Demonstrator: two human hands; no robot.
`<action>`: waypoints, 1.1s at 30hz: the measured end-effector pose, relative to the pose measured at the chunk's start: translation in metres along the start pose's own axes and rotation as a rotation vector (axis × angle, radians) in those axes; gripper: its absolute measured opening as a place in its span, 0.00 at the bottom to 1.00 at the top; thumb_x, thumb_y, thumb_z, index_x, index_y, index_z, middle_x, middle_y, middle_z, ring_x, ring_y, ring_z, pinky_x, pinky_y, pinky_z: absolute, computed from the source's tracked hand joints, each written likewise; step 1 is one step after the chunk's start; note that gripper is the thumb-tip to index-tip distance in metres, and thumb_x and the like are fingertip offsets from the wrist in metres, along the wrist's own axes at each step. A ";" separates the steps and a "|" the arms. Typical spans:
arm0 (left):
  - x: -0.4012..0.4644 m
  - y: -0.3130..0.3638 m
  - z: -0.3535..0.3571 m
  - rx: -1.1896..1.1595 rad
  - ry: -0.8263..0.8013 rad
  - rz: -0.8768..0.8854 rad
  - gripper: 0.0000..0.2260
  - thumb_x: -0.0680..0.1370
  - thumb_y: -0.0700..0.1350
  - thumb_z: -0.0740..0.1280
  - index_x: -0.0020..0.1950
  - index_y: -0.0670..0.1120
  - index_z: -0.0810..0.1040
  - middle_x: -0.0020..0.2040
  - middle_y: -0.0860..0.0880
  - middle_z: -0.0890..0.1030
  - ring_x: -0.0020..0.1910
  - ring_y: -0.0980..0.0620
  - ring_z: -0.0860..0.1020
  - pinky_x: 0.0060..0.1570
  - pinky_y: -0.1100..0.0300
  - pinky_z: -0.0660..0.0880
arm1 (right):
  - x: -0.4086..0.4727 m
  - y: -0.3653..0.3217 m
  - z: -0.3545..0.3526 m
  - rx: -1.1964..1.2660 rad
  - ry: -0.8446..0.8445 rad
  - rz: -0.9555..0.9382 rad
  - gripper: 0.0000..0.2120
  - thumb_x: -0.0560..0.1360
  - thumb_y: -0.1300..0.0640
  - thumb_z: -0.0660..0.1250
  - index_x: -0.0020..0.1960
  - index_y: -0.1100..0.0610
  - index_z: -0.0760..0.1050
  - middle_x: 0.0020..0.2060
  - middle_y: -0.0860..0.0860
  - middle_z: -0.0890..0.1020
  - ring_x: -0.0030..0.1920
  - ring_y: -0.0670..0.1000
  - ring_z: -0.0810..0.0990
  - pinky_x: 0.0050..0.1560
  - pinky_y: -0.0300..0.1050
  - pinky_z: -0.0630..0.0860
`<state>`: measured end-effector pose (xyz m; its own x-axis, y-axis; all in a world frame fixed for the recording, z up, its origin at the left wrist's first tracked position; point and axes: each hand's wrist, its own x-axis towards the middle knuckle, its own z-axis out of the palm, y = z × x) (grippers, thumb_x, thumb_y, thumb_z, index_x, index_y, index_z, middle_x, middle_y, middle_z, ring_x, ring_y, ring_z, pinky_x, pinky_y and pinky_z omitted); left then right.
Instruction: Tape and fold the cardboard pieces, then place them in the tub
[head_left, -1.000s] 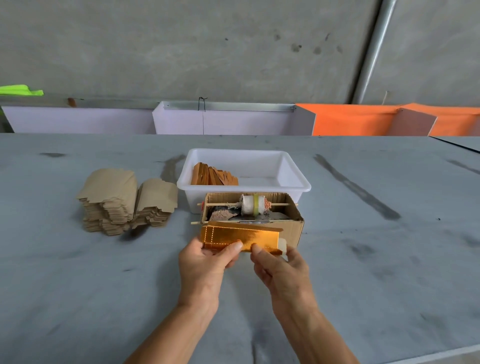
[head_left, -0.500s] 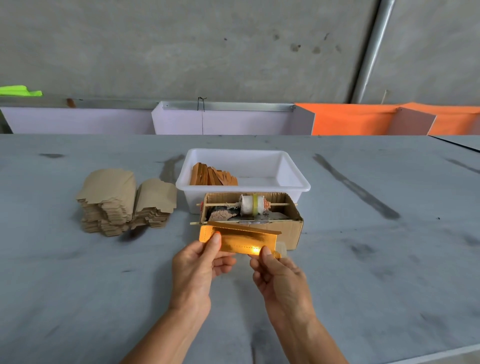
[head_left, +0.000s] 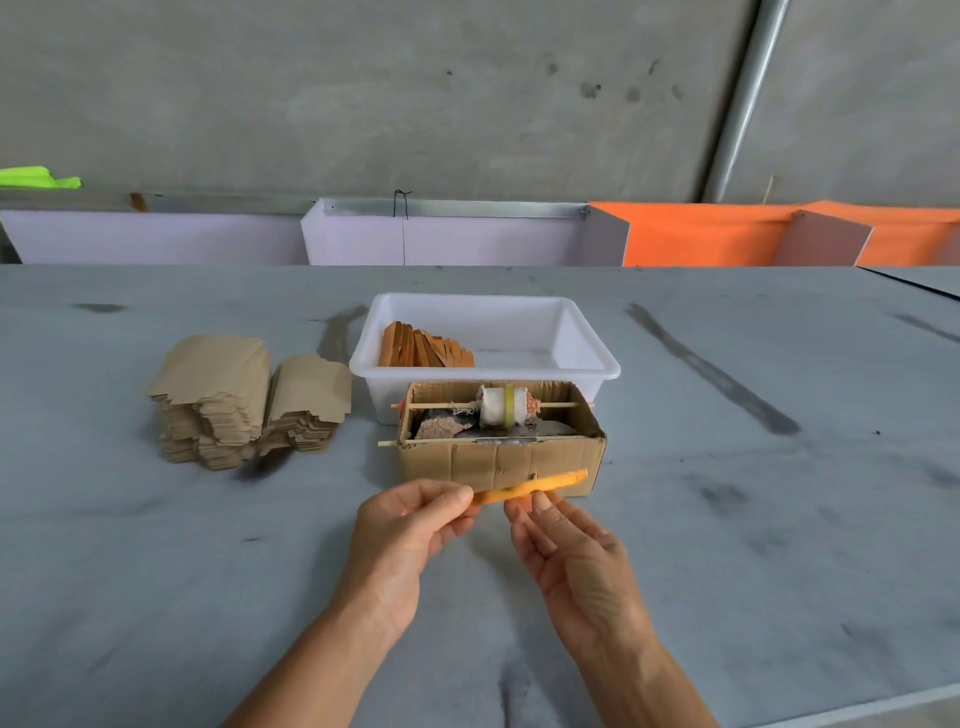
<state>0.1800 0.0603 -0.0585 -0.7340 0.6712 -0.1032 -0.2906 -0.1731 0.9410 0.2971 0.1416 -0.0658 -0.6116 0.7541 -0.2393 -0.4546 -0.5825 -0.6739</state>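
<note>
Step in hand: fold is done or nearly done on one piece, drop into the tub comes next, by my read.

Left hand (head_left: 410, 525) pinches the left end of the folded gold piece (head_left: 530, 486) between thumb and fingers. The piece is flat, seen nearly edge-on, tilted up to the right, held in the air just in front of the cardboard box (head_left: 498, 457). Can't tell if it touches the box face.

Right hand (head_left: 566, 551) is palm-up with fingers relaxed and straight, fingertips right under the middle of the piece. Looks like support or a light touch, not a grip. Can't tell whether tape is on the piece at this angle.

Tub (head_left: 597, 364) sits directly behind the box, around the middle of the surface (head_left: 779, 545). Finished folded pieces (head_left: 423, 351) stand in its left end; right part shows bare floor. Box holds a tape roll (head_left: 501, 405) on a stick across its open top.

Blank stack (head_left: 244, 400) sits left of the tub, toward the left edge, well apart from the hands. Plenty left, so the task is early to mid.

Next move needs: left hand lifts the piece over the box and roll, clears the tub's near rim, sets it beside the stood pieces. Risk: the piece catches the stick or springs open on release. Then a hand goes left for a new blank.
</note>
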 end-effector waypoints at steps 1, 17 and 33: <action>-0.002 -0.001 0.002 0.034 0.001 0.020 0.10 0.71 0.32 0.70 0.31 0.42 0.83 0.33 0.44 0.83 0.37 0.48 0.81 0.41 0.61 0.79 | -0.001 0.001 0.001 0.008 0.000 0.020 0.11 0.63 0.65 0.71 0.45 0.67 0.80 0.41 0.60 0.84 0.39 0.53 0.84 0.37 0.40 0.81; 0.005 0.001 -0.001 0.336 0.027 -0.072 0.11 0.67 0.31 0.74 0.45 0.43 0.80 0.41 0.47 0.83 0.36 0.51 0.79 0.28 0.66 0.71 | -0.007 0.008 0.008 -0.185 0.096 0.079 0.05 0.72 0.67 0.68 0.38 0.65 0.81 0.37 0.60 0.84 0.31 0.49 0.81 0.30 0.37 0.79; -0.001 0.009 0.003 0.474 -0.194 -0.040 0.09 0.70 0.31 0.71 0.46 0.43 0.81 0.39 0.46 0.83 0.36 0.55 0.80 0.37 0.65 0.76 | -0.003 0.011 0.012 -0.424 0.119 0.033 0.11 0.75 0.63 0.68 0.33 0.61 0.78 0.26 0.54 0.78 0.26 0.47 0.74 0.28 0.38 0.73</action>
<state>0.1794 0.0604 -0.0488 -0.5876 0.7997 -0.1232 0.0269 0.1714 0.9848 0.2856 0.1294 -0.0641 -0.5312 0.7816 -0.3272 -0.1150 -0.4491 -0.8861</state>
